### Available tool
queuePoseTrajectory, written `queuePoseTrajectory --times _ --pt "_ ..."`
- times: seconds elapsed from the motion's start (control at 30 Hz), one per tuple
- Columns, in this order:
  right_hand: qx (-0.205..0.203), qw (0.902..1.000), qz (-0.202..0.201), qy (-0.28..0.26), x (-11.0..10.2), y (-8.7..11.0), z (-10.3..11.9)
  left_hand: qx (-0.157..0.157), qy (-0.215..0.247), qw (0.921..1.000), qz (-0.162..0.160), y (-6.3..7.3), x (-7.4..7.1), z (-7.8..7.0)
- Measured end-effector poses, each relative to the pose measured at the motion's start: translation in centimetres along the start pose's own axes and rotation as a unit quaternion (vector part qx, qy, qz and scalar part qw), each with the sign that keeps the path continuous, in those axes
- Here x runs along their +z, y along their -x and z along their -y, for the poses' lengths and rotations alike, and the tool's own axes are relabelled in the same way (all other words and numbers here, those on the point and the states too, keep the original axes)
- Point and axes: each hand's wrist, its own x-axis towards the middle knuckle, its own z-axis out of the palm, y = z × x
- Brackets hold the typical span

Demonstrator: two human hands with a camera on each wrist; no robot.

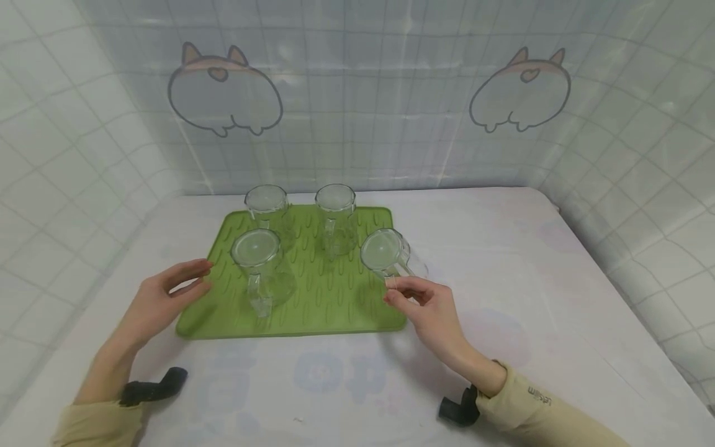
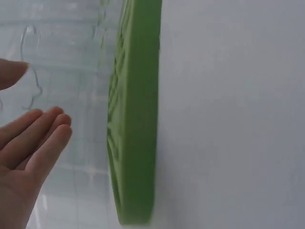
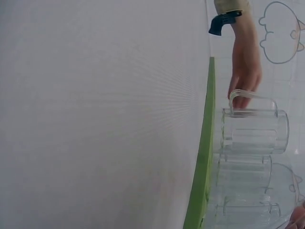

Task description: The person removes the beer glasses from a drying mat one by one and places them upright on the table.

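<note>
My right hand pinches the handle of a clear glass mug at the mat's right edge. That mug leans, its far end pointing right. In the right wrist view only some fingertips show, in the bottom corner. My left hand holds nothing; its fingers extend over the left edge of the green ribbed mat, thumb apart from them. The nearest mug to it is the front-left one, handle toward me. Two more glass mugs, back-left and back-middle, stand on the mat.
A white patterned cloth covers the table under the mat. Behind it hangs a tiled-pattern curtain with two cartoon animal drawings, and similar sheets close in the left and right sides. Black wrist mounts sit at both cuffs.
</note>
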Motion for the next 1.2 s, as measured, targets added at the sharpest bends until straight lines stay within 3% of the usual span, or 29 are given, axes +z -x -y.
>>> queuePoseTrajectory --times 0.23,0.43,0.73,0.93,1.03,1.2 --pt "-0.002 0.9999 -0.001 0.01 0.0 -0.1 0.1 0.043 0.046 0.997 -0.045 -0.2 1.5 -2.6" --pt "-0.003 0.9999 0.0 0.015 0.0 -0.1 0.1 0.074 0.102 0.9887 -0.081 -0.2 2.2 -5.3" --pt "0.002 1.0 0.001 0.005 0.0 0.0 0.2 0.069 0.166 0.9806 -0.078 -0.1 2.5 -7.4" --pt "0.004 1.0 0.001 0.002 0.0 0.0 0.1 0.095 0.209 0.9702 -0.078 -0.4 2.9 -8.3" --pt "0.004 1.0 0.001 0.003 0.0 -0.1 0.2 0.108 0.215 0.9668 -0.086 -0.5 3.2 -8.8" --pt "0.003 1.0 0.0 0.003 0.0 -0.1 0.2 0.114 0.184 0.9704 -0.107 -0.5 3.4 -9.5"
